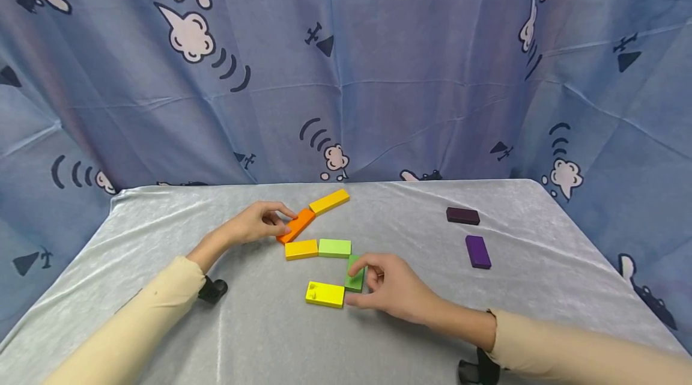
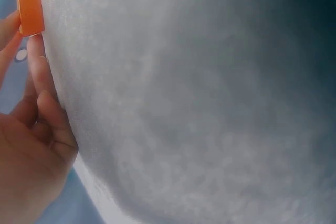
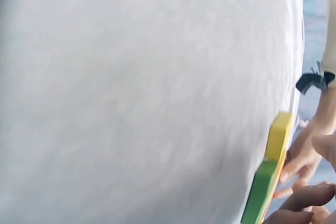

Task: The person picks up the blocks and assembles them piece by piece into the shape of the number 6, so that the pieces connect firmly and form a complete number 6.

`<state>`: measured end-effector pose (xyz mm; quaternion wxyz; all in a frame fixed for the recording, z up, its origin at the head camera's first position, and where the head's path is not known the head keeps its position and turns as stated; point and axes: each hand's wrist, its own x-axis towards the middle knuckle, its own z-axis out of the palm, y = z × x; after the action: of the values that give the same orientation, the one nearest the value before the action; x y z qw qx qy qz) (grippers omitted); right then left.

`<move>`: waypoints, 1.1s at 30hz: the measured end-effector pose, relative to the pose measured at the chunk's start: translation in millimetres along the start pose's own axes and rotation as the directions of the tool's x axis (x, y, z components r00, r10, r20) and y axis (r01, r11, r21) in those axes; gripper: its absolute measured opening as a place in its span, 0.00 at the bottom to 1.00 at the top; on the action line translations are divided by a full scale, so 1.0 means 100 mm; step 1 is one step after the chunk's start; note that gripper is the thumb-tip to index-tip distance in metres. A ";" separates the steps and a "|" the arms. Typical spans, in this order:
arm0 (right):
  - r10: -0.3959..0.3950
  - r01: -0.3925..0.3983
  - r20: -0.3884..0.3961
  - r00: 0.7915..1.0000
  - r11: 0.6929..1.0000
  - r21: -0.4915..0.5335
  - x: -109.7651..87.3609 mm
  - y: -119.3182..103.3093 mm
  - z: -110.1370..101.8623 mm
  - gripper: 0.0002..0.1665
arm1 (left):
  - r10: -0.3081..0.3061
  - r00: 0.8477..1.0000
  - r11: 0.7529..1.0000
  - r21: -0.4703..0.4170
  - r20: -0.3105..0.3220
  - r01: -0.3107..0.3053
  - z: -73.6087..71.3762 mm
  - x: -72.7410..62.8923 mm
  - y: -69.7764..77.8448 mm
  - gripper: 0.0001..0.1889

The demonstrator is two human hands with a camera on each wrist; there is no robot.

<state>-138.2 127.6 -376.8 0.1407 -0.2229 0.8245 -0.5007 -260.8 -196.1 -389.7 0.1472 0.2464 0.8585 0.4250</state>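
Observation:
At the upper left of the head view, my left hand [image 1: 259, 222] pinches an orange block [image 1: 301, 224] between thumb and index finger. This block meets a yellow-orange block [image 1: 330, 202] at its far end and an amber block [image 1: 301, 250] near its close end. A light green block [image 1: 335, 248] continues the row to a darker green block [image 1: 354, 274]. Over that green block hovers my right hand [image 1: 397, 287], fingers loosely bent and spread; whether a fingertip touches it is unclear. The right thumb is beside a bright yellow block [image 1: 324, 294].
Right of the row lie a dark, near-black block [image 1: 462, 215] and a purple block [image 1: 478, 251]. A light grey cloth [image 1: 259, 337] covers the table. Behind it hangs a blue curtain [image 1: 281, 72] with a cartoon print.

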 end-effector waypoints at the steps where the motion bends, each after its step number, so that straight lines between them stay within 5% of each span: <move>1: -0.002 0.002 -0.001 1.000 1.000 -0.001 -0.01 0.02 -0.04 0.20 | -0.001 1.000 1.000 0.000 0.000 0.001 0.00 0.00 0.00 0.15; 33: -0.235 0.230 -0.025 0.972 0.965 -0.128 -0.35 0.64 -1.45 0.14 | 0.009 1.000 1.000 -0.002 0.007 -0.009 0.00 0.01 -0.02 0.15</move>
<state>-188.2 281.6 -366.4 0.0505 -0.3163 0.8248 -0.4660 -262.0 -196.6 -391.1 0.1486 0.2518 0.8564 0.4256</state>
